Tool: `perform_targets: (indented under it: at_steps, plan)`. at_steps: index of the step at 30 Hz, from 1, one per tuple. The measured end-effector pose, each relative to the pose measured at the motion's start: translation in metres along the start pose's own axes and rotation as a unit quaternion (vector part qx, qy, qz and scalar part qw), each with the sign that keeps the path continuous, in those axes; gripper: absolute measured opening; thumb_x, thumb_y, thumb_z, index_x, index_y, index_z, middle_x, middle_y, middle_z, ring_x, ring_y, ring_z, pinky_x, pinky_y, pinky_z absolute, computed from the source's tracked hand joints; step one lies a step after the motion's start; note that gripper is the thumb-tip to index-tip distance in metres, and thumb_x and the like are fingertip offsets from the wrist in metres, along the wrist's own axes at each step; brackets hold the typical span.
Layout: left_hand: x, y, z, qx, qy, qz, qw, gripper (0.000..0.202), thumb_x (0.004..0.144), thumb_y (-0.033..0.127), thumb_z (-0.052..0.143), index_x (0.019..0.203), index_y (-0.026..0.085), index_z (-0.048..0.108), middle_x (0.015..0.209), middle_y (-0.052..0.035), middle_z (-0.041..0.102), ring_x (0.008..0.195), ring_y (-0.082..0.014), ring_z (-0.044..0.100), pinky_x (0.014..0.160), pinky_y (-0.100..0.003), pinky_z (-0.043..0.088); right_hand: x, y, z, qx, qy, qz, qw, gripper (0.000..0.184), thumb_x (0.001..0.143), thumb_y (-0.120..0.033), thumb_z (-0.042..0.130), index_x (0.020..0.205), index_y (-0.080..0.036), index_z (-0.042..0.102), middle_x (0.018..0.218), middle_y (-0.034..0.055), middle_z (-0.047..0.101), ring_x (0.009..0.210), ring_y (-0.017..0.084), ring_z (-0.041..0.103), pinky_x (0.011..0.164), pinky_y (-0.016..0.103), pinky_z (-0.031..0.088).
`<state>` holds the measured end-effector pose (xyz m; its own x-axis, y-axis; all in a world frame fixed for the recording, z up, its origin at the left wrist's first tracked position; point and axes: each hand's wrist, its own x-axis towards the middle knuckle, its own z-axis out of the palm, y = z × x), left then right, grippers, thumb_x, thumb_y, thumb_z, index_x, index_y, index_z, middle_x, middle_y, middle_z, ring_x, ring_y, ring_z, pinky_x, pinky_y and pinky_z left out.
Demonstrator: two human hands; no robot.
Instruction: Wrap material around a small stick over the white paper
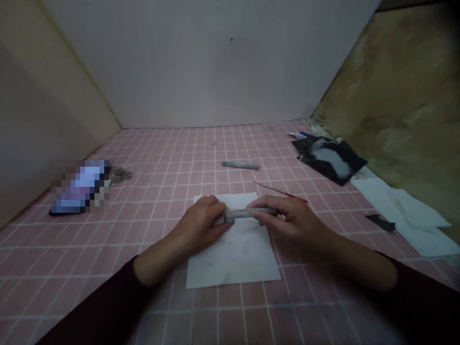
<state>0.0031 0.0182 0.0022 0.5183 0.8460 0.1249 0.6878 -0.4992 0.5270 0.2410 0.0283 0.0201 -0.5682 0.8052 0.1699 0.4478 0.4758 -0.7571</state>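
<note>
Dark sleeves (100,306), left hand (196,225) and right hand (291,221) both gripping grey rod (249,213) above white paper (237,258); a loosened grip could drop it.

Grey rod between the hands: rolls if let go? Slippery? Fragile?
The grey rod looks round, so it would probably roll if let go on the white paper. Its dull, slightly uneven surface suggests it isn't very slippery. It may be soft or crumbly, like clay, though the picture can't confirm that.
</note>
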Motion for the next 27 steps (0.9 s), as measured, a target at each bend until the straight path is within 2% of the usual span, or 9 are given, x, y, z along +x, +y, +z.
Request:
perform_targets:
  at_steps: [4,7,9,12,15,19,22,24,27]
  plan:
    - [-0.002,0.003,-0.004,-0.066,0.012,-0.019,0.998,0.009,0.079,0.020,0.057,0.088,0.019,0.059,0.079,-0.0013,0.057,0.072,-0.0156,0.051,0.065,-0.028,0.039,-0.001,0.002,0.004,0.003,-0.010,0.006,1.000,0.019,0.090,-0.030,0.053,0.099,-0.018,0.065,0.085,0.0033,0.067,0.074,0.015,0.060,0.061,0.025,0.045]
    - [-0.003,0.004,-0.005,-0.170,0.027,-0.060,0.983,0.009,0.079,0.018,0.058,0.087,0.018,0.055,0.077,0.0010,0.058,0.067,-0.0119,0.053,0.062,-0.025,0.041,-0.002,0.001,0.005,0.010,-0.002,0.017,1.000,0.020,0.090,-0.031,0.053,0.100,-0.019,0.064,0.085,0.0032,0.067,0.073,0.015,0.061,0.059,0.024,0.046]
    - [-0.003,0.003,-0.004,-0.265,0.042,-0.070,0.961,0.011,0.079,0.018,0.060,0.085,0.018,0.051,0.079,0.0010,0.057,0.067,-0.0107,0.054,0.062,-0.024,0.042,-0.002,0.000,0.004,0.014,0.006,0.018,1.000,0.019,0.090,-0.031,0.053,0.100,-0.020,0.064,0.087,0.0034,0.067,0.072,0.015,0.061,0.057,0.024,0.046]
    - [-0.003,0.001,-0.001,-0.406,0.049,-0.080,0.909,0.018,0.079,0.022,0.064,0.086,0.017,0.048,0.081,-0.0001,0.059,0.070,-0.0107,0.058,0.064,-0.024,0.045,-0.002,-0.003,0.003,0.015,0.025,0.015,0.999,0.019,0.091,-0.032,0.053,0.101,-0.021,0.064,0.083,0.0024,0.066,0.067,0.014,0.060,0.054,0.023,0.045]
    - [-0.002,0.000,-0.001,-0.487,0.052,-0.106,0.865,0.025,0.076,0.025,0.071,0.090,0.016,0.052,0.080,-0.0007,0.061,0.073,-0.0119,0.061,0.066,-0.024,0.048,-0.003,-0.005,0.002,0.004,0.043,-0.010,0.999,0.018,0.091,-0.031,0.052,0.104,-0.022,0.063,0.085,0.0021,0.067,0.067,0.013,0.061,0.056,0.024,0.047]
    - [-0.002,0.004,-0.004,-0.539,0.073,-0.117,0.831,0.025,0.073,0.021,0.073,0.091,0.015,0.057,0.082,-0.0006,0.063,0.075,-0.0115,0.063,0.071,-0.024,0.049,-0.005,-0.008,0.002,-0.043,0.027,-0.091,0.995,0.027,0.091,-0.024,0.051,0.117,-0.024,0.059,0.107,0.0051,0.069,0.090,0.018,0.065,0.075,0.029,0.051]
    - [-0.002,0.005,-0.004,-0.550,0.069,-0.112,0.825,0.022,0.075,0.020,0.072,0.091,0.015,0.059,0.080,-0.0004,0.064,0.075,-0.0114,0.063,0.074,-0.025,0.049,-0.007,-0.008,0.003,-0.089,0.015,-0.138,0.986,0.034,0.092,-0.018,0.048,0.126,-0.023,0.053,0.110,0.0068,0.068,0.093,0.018,0.064,0.079,0.031,0.050]
    - [-0.002,0.003,-0.003,-0.553,0.063,-0.107,0.824,0.020,0.076,0.020,0.071,0.091,0.014,0.059,0.079,-0.0002,0.065,0.075,-0.0112,0.063,0.075,-0.025,0.049,-0.009,-0.007,0.003,-0.128,0.013,-0.164,0.978,0.037,0.092,-0.017,0.045,0.128,-0.021,0.051,0.105,0.0085,0.068,0.087,0.018,0.063,0.075,0.032,0.050]
    - [-0.002,0.001,-0.003,-0.555,0.051,-0.103,0.824,0.018,0.078,0.021,0.069,0.092,0.014,0.060,0.078,0.0000,0.065,0.072,-0.0099,0.062,0.073,-0.024,0.049,-0.012,-0.007,0.005,-0.210,0.014,-0.184,0.960,0.038,0.093,-0.018,0.041,0.130,-0.017,0.051,0.082,0.0077,0.066,0.071,0.018,0.059,0.063,0.031,0.048]
